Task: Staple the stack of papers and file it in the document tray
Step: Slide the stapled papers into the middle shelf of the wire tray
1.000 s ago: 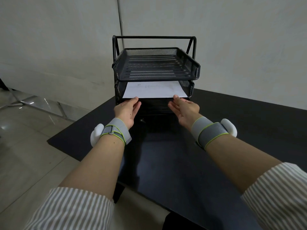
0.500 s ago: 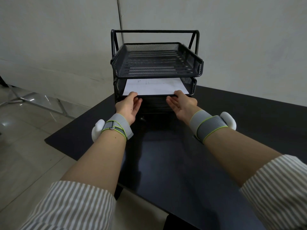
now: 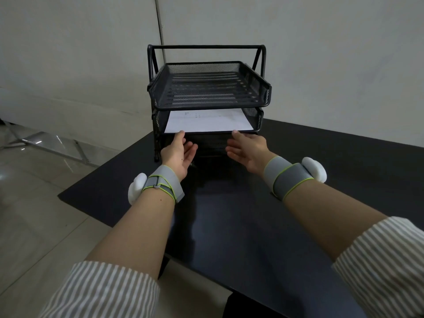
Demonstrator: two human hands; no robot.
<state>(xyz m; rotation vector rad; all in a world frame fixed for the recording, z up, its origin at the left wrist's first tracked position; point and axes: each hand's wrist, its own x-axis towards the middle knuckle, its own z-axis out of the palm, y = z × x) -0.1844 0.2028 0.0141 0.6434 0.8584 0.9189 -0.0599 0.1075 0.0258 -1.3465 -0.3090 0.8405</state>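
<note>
A white stack of papers (image 3: pixel 206 122) lies flat in the middle level of the black mesh document tray (image 3: pixel 266 95), its front edge flush with that level's lip. My left hand (image 3: pixel 180 151) is just below the stack's front left corner, fingers spread, one fingertip touching the paper's edge. My right hand (image 3: pixel 249 148) is under the front right part, palm turned inward, fingers apart, a fingertip at the edge. Neither hand grips anything. No stapler is in view.
The tray stands at the far left of a dark table (image 3: pixel 229 226), whose left edge drops to a tiled floor (image 3: pixel 34 226). A pale wall (image 3: pixel 321 53) rises right behind the tray. The top level (image 3: pixel 206 88) holds nothing.
The papers slid further back into the middle level. Both hands opened and drew slightly away from the stack's front edge.
</note>
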